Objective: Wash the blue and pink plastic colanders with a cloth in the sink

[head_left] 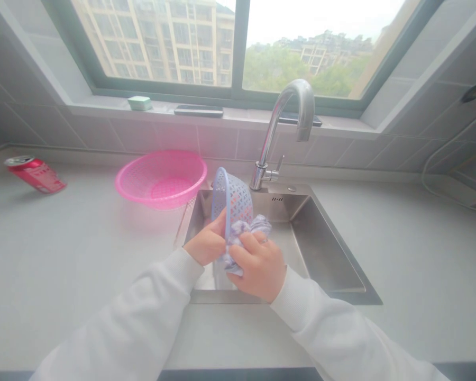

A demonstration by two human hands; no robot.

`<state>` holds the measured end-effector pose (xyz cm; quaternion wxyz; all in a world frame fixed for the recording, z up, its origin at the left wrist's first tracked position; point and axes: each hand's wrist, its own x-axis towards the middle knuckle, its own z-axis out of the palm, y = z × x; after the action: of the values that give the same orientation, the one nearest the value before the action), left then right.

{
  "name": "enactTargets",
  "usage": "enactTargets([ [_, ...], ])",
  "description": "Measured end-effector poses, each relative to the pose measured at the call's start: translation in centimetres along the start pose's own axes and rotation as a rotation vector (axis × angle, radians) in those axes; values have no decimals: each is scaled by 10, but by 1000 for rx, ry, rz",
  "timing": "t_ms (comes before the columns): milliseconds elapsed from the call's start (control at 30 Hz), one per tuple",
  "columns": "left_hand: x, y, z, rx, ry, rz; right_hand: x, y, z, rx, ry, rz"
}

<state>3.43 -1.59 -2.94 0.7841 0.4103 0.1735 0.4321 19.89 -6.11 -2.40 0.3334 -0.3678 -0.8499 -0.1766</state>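
Observation:
A light blue plastic colander with a pierced wall is tilted on its side over the sink. My left hand grips its rim, thumb on the inner face. Bunched in my right hand is a pale purple-white cloth, pressed against the colander's outer side near the rim. A ring shows on one finger of the right hand. The fingertips of both hands are partly hidden behind the rim and the cloth.
The steel sink lies beneath my hands, with a chrome faucet behind it. A pink basket sits on the counter to the left, a red can farther left. A pale green soap-like block rests on the windowsill.

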Motion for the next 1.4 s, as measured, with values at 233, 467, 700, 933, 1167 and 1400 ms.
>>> enactTargets([
  [233, 1, -13, -5, 18, 16, -83, -2, 12, 8, -39, 43, 22],
  [467, 2, -27, -14, 246, -101, -57, 0, 44, 12, -52, 107, 237],
  [700, -7, -29, -10, 166, -165, -139, 1, 90, 28, 285, 85, 865],
  [933, -12, -17, -10, -60, -31, -55, -15, 125, 59, 759, 248, 1295],
  [1167, -5, -13, -6, -73, 93, 0, -15, 124, 58, 750, 251, 1264],
  [1400, -9, -14, -1, -59, 76, 54, -15, 125, 59, 768, 256, 1279],
])
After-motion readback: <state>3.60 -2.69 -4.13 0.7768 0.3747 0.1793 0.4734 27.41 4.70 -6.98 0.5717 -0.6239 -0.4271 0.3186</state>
